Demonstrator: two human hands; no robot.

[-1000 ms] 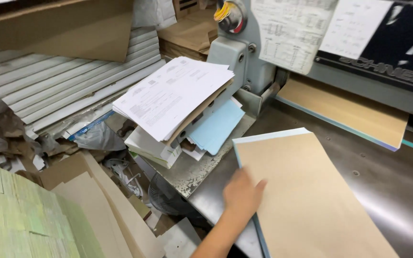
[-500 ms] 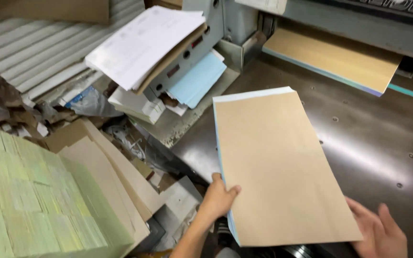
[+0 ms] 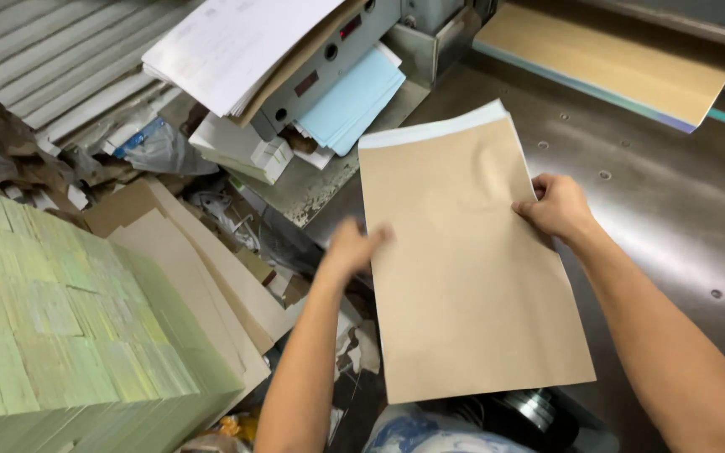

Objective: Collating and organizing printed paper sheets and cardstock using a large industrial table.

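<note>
A: Item: brown paper stack (image 3: 463,268), flat on dark metal table (image 3: 673,218). Step?
B: Squaring it. Right hand (image 3: 557,205) grips right edge; left hand (image 3: 352,247) blurred at left edge, grip unclear. Next: even pressure, both sides.

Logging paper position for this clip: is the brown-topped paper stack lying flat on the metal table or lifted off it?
Cannot tell: the stack overhangs the table's near edge, gripped by the right hand and left hand.

We count two hands (image 3: 354,247) (image 3: 557,205), two brown-topped paper stacks (image 3: 463,268) (image 3: 606,59), one green stack (image 3: 60,335), one blue sheaf (image 3: 350,105).
</note>
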